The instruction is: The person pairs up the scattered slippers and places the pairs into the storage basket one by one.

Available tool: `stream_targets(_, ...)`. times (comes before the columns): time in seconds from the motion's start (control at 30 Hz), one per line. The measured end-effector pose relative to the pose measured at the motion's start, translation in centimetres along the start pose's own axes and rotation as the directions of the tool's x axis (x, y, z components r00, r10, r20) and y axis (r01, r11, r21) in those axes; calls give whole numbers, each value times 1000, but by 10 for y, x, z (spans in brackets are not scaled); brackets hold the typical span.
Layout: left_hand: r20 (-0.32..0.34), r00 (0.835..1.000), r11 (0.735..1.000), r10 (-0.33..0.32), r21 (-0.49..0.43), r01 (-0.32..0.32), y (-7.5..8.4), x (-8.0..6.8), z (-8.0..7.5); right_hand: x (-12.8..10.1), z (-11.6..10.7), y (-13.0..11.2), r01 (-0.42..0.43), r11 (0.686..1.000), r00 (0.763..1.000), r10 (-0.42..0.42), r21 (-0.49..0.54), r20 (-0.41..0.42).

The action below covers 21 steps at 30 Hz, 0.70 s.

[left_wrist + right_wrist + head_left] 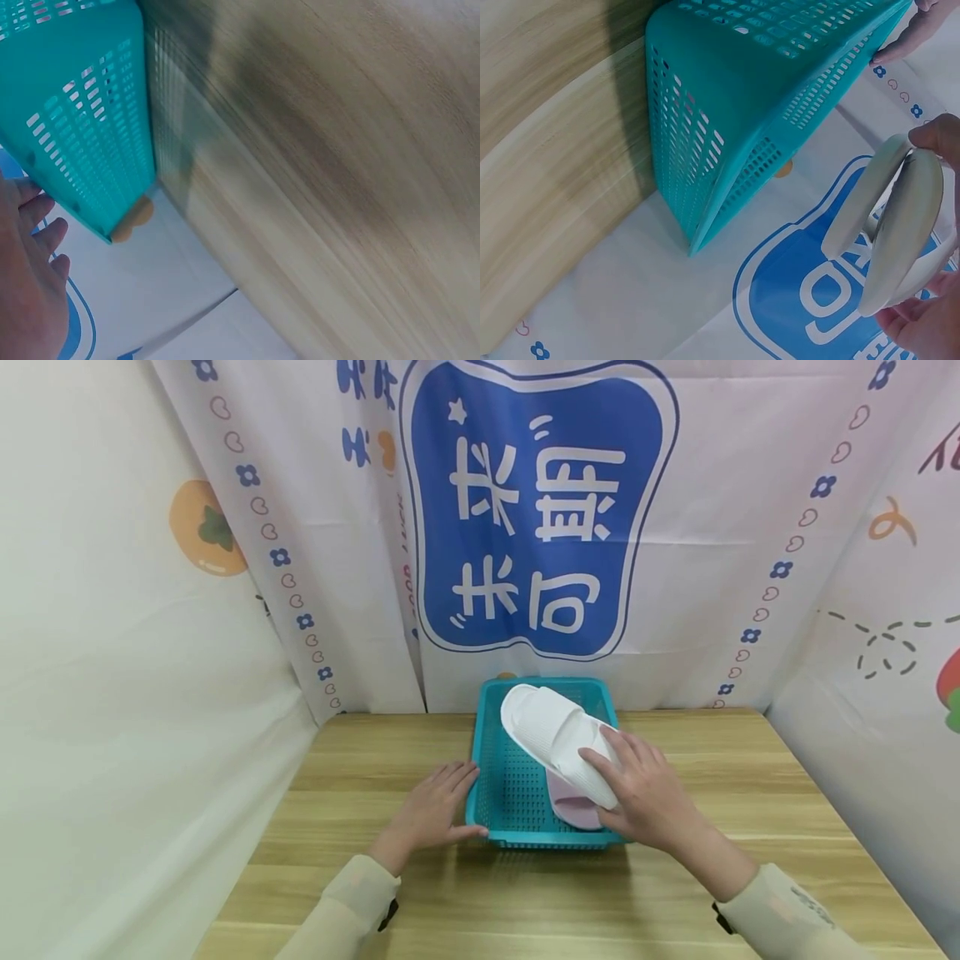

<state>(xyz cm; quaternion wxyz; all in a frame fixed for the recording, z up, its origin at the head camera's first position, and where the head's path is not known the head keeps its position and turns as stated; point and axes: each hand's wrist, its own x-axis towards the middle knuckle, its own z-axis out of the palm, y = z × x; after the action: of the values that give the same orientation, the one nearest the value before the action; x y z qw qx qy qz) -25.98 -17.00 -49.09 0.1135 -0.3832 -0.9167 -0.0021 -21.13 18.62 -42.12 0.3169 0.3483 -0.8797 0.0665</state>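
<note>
My right hand (648, 789) grips a pair of white slippers (551, 727) by one end, tilted above the turquoise basket (540, 838). In the right wrist view, the white slippers (904, 232) show as layered soles between the thumb and fingers of the right hand (937, 315). Beneath them, a pink slipper (573, 808) lies in the basket's right front part, partly covered by the white pair. My left hand (438, 810) rests at the basket's left rim, fingers extended and thumb by the front corner. The left wrist view shows the left hand's (34, 255) fingertips along the rim.
The basket stands on a wood-grain table (382, 743), near its back edge. Behind it hangs a white cloth with a blue printed panel (525, 510). White cloth walls (135, 693) flank the table on both sides.
</note>
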Motion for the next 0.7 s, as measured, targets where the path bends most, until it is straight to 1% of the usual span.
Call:
stream_targets(0.13, 4, 1000, 1000, 12, 20, -12, -1, -1, 0, 3, 2, -2, -22, 1000, 1000, 22, -15, 7)
stream_targets(0.43, 34, 999, 1000, 6, 13, -6, 0, -3, 0, 11, 7, -7, -78, 996, 997, 78, -38, 21)
stream_targets(0.7, 28, 999, 1000, 19, 13, -19, 0, -4, 1, 17, 10, -13, -109, 992, 993, 110, -57, 29)
